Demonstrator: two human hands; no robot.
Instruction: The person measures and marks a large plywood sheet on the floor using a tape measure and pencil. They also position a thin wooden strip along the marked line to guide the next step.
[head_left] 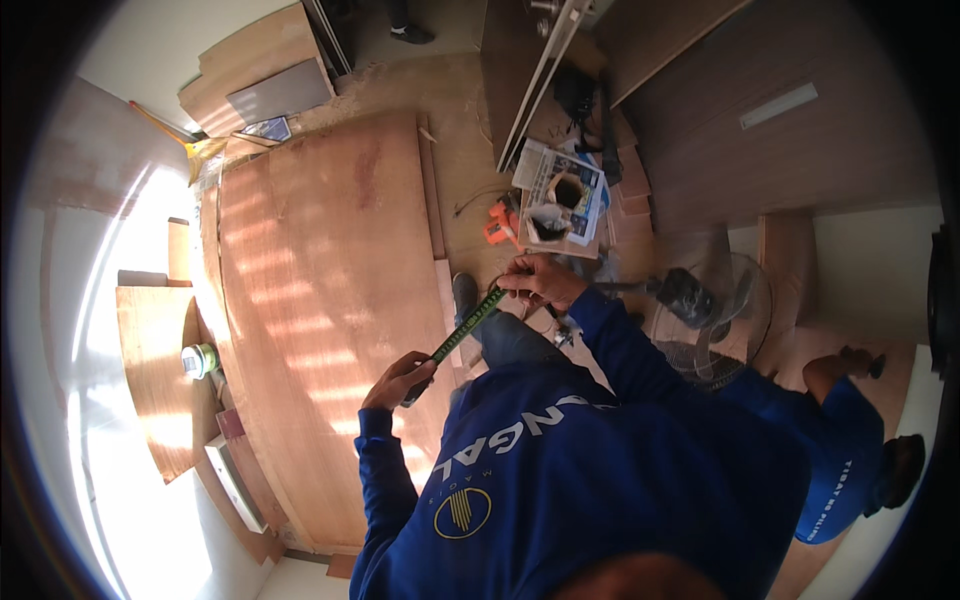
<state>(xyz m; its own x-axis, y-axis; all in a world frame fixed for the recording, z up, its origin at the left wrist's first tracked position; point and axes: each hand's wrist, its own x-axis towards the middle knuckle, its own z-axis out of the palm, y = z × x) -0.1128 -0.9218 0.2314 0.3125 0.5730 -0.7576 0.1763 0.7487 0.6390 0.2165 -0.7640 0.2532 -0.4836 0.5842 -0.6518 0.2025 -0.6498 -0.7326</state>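
A green tape measure (468,325) with dark markings is stretched slantwise between my hands, in front of my body. My left hand (400,380) is closed around its lower end, where a dark edge shows beneath the fingers; the palm hides most of what is there. Up and to the right, my right hand (540,279) pinches the other end of the green strip between thumb and fingers. Below and left of the tape lies a large reddish-brown plywood sheet (330,250), striped with sunlight. The tape is above its right edge.
A standing fan (705,320) is close to my right arm. Beyond my right hand, a low stand carries printed paper (575,225) and two open containers; an orange tool (502,222) lies beside it. A co-worker in blue (845,450) is at right. Board offcuts (262,75) lean far left.
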